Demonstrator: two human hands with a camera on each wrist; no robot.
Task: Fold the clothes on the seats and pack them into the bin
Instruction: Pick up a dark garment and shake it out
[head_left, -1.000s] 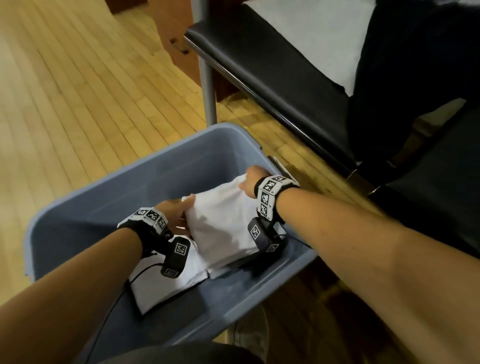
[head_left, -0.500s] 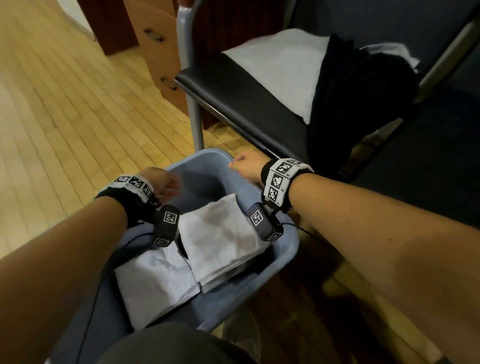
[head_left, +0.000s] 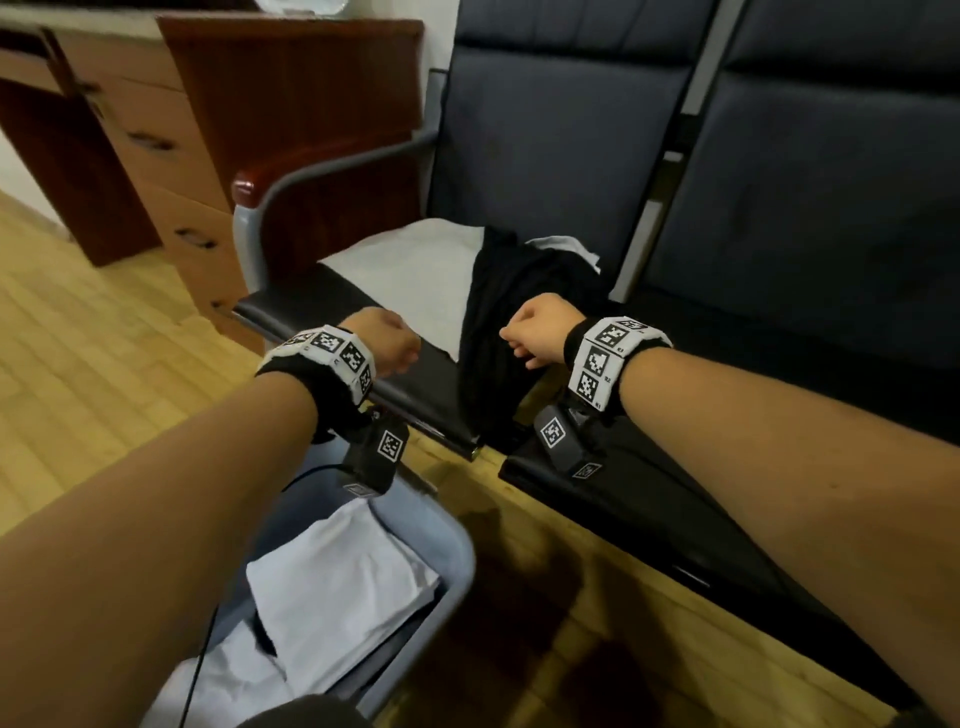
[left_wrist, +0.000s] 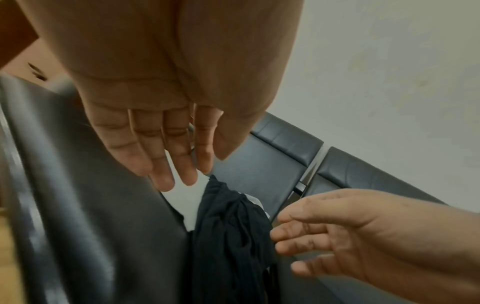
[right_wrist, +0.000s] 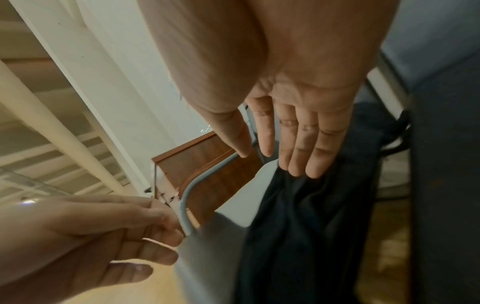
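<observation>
Lifted from the grey-blue plastic bin (head_left: 457, 587), both hands reach toward the crumpled black garment (head_left: 498, 322); wrist views show left hand (left_wrist: 155, 131) and right hand (right_wrist: 298, 127) loose-fingered, empty.

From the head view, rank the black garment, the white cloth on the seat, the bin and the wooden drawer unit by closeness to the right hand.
From the right hand:
1. Black garment, right beside the fingers, draped over the seat's front edge.
2. White cloth on the seat, to its left.
3. Bin, down on the floor, lower left.
4. Wooden drawer unit, far left against the wall.
</observation>
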